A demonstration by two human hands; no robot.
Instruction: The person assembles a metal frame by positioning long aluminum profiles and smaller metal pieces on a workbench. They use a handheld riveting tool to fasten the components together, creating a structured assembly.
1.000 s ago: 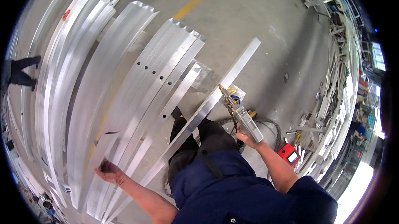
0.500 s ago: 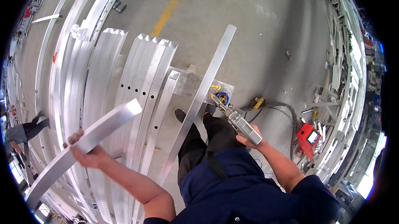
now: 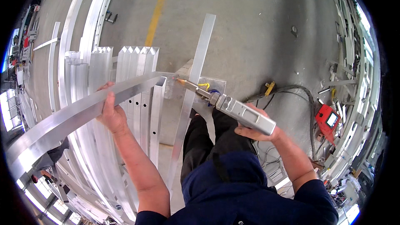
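The right hand (image 3: pixel 255 135) is wrapped around the silver body of a handheld welding torch (image 3: pixel 246 114), whose copper-coloured tip points at the end of a long aluminium tube (image 3: pixel 75 112); contact cannot be told. The left hand (image 3: pixel 112 116) grips that tube, thumb and fingers closed on opposite sides. The tube's end hangs near the left edge of a metal plate (image 3: pixel 218 85). A second tube (image 3: pixel 188 100) crosses the plate, jutting past its far edge. Beyond the plate's right edge, a red box (image 3: pixel 327 120) with a screen sits near cables.
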